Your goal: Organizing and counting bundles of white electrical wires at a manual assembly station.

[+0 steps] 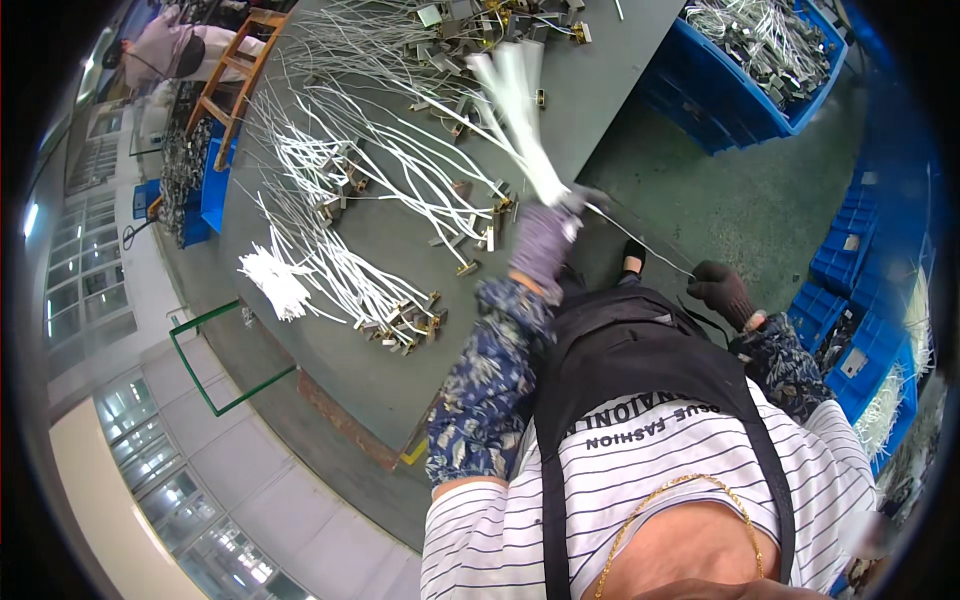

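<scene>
My left hand point(545, 240), in a greyish-purple glove, is closed around a bundle of white wires point(535, 165) over the right part of the table. The bundle's far ends fan out and are blurred. A thin pale strand point(645, 245) runs from beside my left hand down to my right hand point(722, 290). That hand wears a dark brown glove, and its fingers are closed on the strand's end, off the table's right side. On the grey table, left of the bundle, lie white cables point(365, 275) with small metal connectors point(405, 325) at their ends.
More cables and metal parts point(480, 25) are heaped on the table's point(400, 215) far side. A blue crate point(740, 110) full of cables stands at the far right, with other blue crates point(845, 250) nearer. A wooden ladder point(230, 75) and another person point(175, 50) are at far left.
</scene>
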`<state>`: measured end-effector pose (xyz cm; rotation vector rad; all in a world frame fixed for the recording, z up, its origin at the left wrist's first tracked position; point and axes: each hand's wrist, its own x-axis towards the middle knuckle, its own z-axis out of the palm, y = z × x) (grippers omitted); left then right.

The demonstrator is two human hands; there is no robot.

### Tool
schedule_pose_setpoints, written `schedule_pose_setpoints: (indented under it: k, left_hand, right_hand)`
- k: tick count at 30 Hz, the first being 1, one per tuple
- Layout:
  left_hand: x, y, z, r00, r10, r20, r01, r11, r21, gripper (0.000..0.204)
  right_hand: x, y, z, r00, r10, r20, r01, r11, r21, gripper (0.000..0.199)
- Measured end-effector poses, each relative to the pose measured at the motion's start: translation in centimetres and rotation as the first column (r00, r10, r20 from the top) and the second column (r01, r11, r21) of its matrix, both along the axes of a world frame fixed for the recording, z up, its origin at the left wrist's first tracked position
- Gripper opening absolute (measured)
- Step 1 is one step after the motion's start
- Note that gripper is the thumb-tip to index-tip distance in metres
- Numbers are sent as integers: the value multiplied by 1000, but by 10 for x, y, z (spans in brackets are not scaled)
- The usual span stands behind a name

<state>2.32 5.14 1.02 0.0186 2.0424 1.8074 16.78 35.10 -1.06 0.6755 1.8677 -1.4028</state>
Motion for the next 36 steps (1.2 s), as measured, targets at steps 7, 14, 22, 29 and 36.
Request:
schedule_pose_setpoints:
  k: [7, 14, 22, 29, 36]
  left_hand:
    - [-33, -50, 68, 674, 665, 322, -739, 591, 324, 27]
    - [-23, -78, 23, 764, 642, -63, -634, 729, -260, 29]
    - [-53, -102, 52, 621, 486, 615, -784, 401, 475, 21]
    - [-69, -107, -3, 904, 118, 410, -411, -14, 911, 23]
    - [-43, -50, 28, 617, 638, 460, -787, 489, 377, 31]
  right_hand:
    - [-43, -30, 3, 994, 50, -92, -50, 999, 2, 25]
    - [-154, -172, 68, 766, 260, -588, -292, 956, 41, 36]
    - [-220, -170, 62, 664, 405, -628, -580, 810, -91, 21]
    - [-149, -151, 52, 128, 440, -889, -712, 665, 227, 13]
    - [-126, -150, 64, 764, 223, -606, -305, 952, -34, 19]
